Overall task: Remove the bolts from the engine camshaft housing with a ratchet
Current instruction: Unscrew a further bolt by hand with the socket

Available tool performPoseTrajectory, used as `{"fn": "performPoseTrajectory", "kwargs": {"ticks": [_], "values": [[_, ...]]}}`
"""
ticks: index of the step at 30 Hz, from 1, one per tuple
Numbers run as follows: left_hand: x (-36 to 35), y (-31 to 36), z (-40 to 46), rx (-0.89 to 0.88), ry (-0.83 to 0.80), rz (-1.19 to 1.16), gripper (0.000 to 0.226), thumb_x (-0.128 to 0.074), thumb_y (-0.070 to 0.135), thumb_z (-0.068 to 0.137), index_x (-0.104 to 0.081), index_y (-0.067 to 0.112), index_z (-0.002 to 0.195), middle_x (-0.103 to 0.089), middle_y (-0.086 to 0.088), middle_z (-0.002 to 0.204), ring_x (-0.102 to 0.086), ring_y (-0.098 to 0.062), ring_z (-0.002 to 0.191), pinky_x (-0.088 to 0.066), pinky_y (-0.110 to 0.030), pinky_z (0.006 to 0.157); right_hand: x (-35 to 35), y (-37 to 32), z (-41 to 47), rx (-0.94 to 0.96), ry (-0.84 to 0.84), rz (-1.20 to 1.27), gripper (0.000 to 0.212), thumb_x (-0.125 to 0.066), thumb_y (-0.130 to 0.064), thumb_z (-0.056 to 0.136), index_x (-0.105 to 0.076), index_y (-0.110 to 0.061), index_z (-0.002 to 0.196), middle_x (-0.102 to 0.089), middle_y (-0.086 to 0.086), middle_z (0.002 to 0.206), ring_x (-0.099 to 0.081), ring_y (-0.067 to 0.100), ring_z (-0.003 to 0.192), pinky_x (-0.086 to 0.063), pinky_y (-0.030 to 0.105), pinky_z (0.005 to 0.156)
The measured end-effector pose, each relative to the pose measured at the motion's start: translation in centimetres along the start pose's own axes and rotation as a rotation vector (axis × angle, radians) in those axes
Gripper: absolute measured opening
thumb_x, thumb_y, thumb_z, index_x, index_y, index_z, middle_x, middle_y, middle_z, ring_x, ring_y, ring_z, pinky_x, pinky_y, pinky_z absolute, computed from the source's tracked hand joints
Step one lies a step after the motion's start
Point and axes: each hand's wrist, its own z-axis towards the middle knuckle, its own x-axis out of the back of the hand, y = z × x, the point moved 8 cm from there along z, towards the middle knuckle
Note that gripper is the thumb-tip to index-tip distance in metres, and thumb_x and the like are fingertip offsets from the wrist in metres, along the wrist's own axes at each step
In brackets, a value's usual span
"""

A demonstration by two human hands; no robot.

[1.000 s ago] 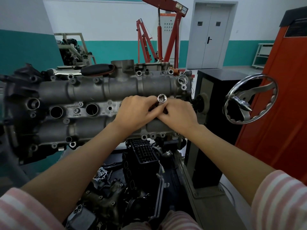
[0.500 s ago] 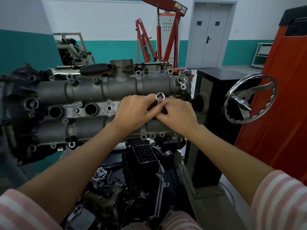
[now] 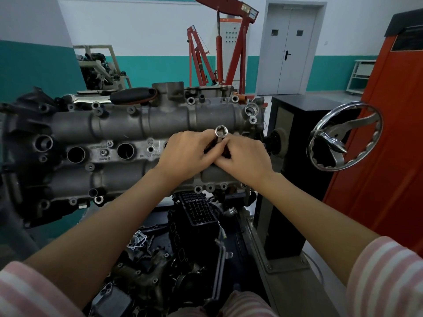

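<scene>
Fingers of left hand (image 3: 185,154) and right hand (image 3: 245,157) curling together around shiny chrome socket tool (image 3: 221,132), its open end poking out at 12 o'clock of both | hands resting on grey cast-metal camshaft housing (image 3: 119,126), right of centre | chrome handwheel (image 3: 345,136) sitting at 3 o'clock | red engine hoist (image 3: 229,42) standing at 12 o'clock.

**Workshop with teal-banded walls**

The walls (image 3: 137,26) are white above and teal below. A grey double door (image 3: 288,50) with two small windows stands shut in the far wall. Left of it stands a red hoist (image 3: 231,44), and farther left a pale frame (image 3: 100,67) loaded with machinery. A white shelf unit (image 3: 361,74) sits by the right wall. An orange cabinet (image 3: 389,145) fills the right side, near a black cabinet (image 3: 295,138) and a chrome handwheel (image 3: 343,136). The floor (image 3: 327,97) is pale grey.
</scene>
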Motion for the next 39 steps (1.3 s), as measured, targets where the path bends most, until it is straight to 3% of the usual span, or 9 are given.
{"fn": "performPoseTrajectory", "kwargs": {"ticks": [5,9,13,17,20,23,29,35,39], "values": [[-0.27,-0.17,0.02,0.017,-0.043,-0.022,0.061,-0.034,0.057,0.087,-0.058,0.005,0.065,-0.049,-0.001,0.048,-0.049,-0.02,0.046,-0.031,-0.029,0.046,0.1,-0.09,-0.26,0.029,0.031,0.022,0.023,-0.053,-0.031,0.09,-0.056,-0.013,0.076,-0.064,0.004,0.074,-0.059,0.024,0.068,-0.03,0.028,0.054],[0.07,0.28,-0.03,0.002,-0.031,-0.036,0.052,-0.029,0.052,0.084,-0.052,0.006,0.076,-0.046,0.005,0.054,-0.048,-0.019,0.048,-0.034,-0.029,0.046,0.03,-0.05,-0.13,0.009,0.007,0.024,0.036,-0.038,-0.042,0.088,-0.05,-0.008,0.092,-0.059,0.002,0.076,-0.059,0.021,0.065,-0.044,0.034,0.056],[-0.09,0.31,0.0,0.001,-0.035,-0.033,0.05,-0.028,0.049,0.086,-0.053,0.007,0.077,-0.049,0.002,0.056,-0.049,-0.021,0.048,-0.035,-0.03,0.045,0.09,0.06,-0.04,0.002,0.019,0.038,0.046,-0.035,-0.048,0.083,-0.048,-0.008,0.102,-0.063,0.001,0.079,-0.06,0.019,0.066,-0.044,0.032,0.054],[-0.1,-0.15,-0.05,0.014,-0.023,-0.02,0.052,-0.042,0.046,0.089,-0.053,0.005,0.06,-0.045,-0.002,0.045,-0.045,-0.022,0.043,-0.026,-0.026,0.048,0.13,-0.02,-0.15,0.008,0.03,0.049,0.028,-0.052,-0.042,0.086,-0.062,-0.016,0.087,-0.065,-0.001,0.076,-0.06,0.017,0.071,-0.04,0.028,0.055],[-0.24,-0.12,-0.05,0.006,-0.048,-0.021,0.06,-0.038,0.054,0.088,-0.057,0.003,0.062,-0.051,-0.006,0.047,-0.048,-0.022,0.045,-0.028,-0.029,0.047,0.78,-0.42,-0.44,0.046,0.1,0.09,0.019,-0.061,-0.028,0.084,-0.065,-0.012,0.076,-0.065,0.001,0.07,-0.059,0.019,0.063,-0.03,0.024,0.052],[-0.08,0.25,-0.06,-0.005,-0.048,-0.02,0.064,-0.026,0.058,0.084,-0.06,0.005,0.075,-0.051,0.0,0.051,-0.05,-0.02,0.048,-0.034,-0.031,0.047,0.23,-0.1,-0.31,0.02,0.049,0.044,0.023,-0.054,-0.033,0.088,-0.061,-0.011,0.085,-0.063,0.003,0.074,-0.059,0.021,0.065,-0.03,0.027,0.053],[0.11,0.37,-0.06,-0.011,-0.02,-0.044,0.048,-0.029,0.047,0.084,-0.055,0.007,0.079,-0.044,0.009,0.054,-0.047,-0.018,0.048,-0.028,-0.027,0.046,0.09,0.07,-0.04,0.006,0.024,0.033,0.045,-0.032,-0.048,0.083,-0.049,-0.01,0.099,-0.063,0.001,0.081,-0.06,0.019,0.067,-0.041,0.03,0.053],[0.03,0.11,-0.08,-0.015,-0.017,-0.052,0.059,-0.041,0.049,0.089,-0.055,0.002,0.057,-0.051,-0.008,0.046,-0.048,-0.023,0.043,-0.034,-0.03,0.046,0.26,-0.14,-0.32,0.019,0.051,0.022,0.023,-0.055,-0.032,0.087,-0.062,-0.012,0.077,-0.063,0.001,0.071,-0.058,0.02,0.065,-0.024,0.025,0.048],[-0.12,0.32,-0.07,-0.022,-0.041,-0.025,0.064,-0.029,0.056,0.086,-0.061,0.003,0.069,-0.054,-0.005,0.051,-0.05,-0.021,0.048,-0.038,-0.033,0.048,0.32,-0.29,-0.35,0.032,0.04,0.02,0.021,-0.053,-0.029,0.09,-0.059,-0.011,0.081,-0.06,0.002,0.073,-0.057,0.021,0.066,-0.025,0.027,0.051]]}}
